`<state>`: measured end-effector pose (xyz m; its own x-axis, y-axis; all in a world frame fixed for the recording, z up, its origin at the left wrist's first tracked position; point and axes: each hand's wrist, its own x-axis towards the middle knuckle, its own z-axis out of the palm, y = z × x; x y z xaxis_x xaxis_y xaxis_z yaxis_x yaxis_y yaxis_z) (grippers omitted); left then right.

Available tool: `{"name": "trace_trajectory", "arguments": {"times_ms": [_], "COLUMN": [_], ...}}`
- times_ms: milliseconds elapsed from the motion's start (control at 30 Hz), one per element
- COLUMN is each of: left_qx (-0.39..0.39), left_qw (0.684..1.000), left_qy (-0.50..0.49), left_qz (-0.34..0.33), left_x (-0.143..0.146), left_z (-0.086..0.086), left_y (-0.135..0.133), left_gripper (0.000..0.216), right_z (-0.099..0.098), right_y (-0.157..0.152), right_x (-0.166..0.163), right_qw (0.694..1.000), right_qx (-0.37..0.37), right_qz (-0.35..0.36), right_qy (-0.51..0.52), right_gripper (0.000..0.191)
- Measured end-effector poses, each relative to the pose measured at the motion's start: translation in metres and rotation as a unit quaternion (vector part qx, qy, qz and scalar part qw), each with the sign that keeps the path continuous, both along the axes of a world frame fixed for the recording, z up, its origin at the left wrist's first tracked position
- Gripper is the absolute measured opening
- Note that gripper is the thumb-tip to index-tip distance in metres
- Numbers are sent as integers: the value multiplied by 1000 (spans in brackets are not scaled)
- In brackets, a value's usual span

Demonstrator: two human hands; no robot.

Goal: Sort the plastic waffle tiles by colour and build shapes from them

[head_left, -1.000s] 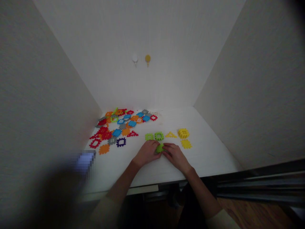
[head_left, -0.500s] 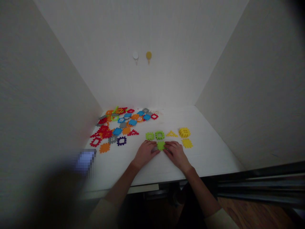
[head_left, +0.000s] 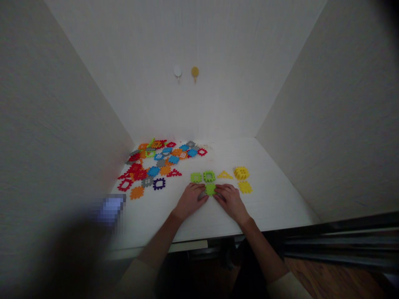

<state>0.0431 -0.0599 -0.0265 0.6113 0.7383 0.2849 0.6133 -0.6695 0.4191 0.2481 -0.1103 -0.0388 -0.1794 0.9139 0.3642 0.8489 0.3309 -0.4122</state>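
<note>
So the action is all around one solid lime-green plastic square with notched edges, which lies flat-looking near the front of a white table, face up, right between the person's two hands. Call that square the centre of the clock, with 12 toward the back wall.

The left hand comes in from about 8 o'clock, fingers curved and partly open, a small gap between thumb and fingers, tips at the square's left edge. The right hand mirrors it from about 4, same loose curl, tips at the right edge. Honestly can't tell if either one is really pinching or just touching.

Straight up at 12, just beyond the square, is a thicker-looking green notched square frame, and a flat lime-green windowed square sits around 11. The yellow triangle with cut-outs is between 1 and 2, a chunky yellow stack of notched pieces about 2, and a flat yellow notched square near 3.

Over at 10 there's a big jumble of red, blue, orange and grey pieces, with a dark purple square frame and an orange notched square about 9.
</note>
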Motion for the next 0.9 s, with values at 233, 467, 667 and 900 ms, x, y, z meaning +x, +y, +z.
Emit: {"name": "trace_trajectory", "arguments": {"times_ms": [233,467,667,900], "left_qx": [-11,-50,-44,1], "left_qw": [1000,994,990,966], "left_qy": [-14,-72,-68,72], "left_qz": [12,67,117,246], "left_x": [0,-22,-79,-159], "left_z": [3,5,32,53], "left_y": [-3,-17,4,104], "left_gripper": [31,31,28,30], "right_z": [-3,-10,-17,-20], "right_y": [0,-9,-29,-27], "right_x": [3,18,22,20], "right_qw": [1000,999,998,998], "right_qx": [18,46,52,62], "right_qz": [5,15,14,12], "right_qy": [13,25,-35,-31], "right_gripper": [28,35,38,40]}}
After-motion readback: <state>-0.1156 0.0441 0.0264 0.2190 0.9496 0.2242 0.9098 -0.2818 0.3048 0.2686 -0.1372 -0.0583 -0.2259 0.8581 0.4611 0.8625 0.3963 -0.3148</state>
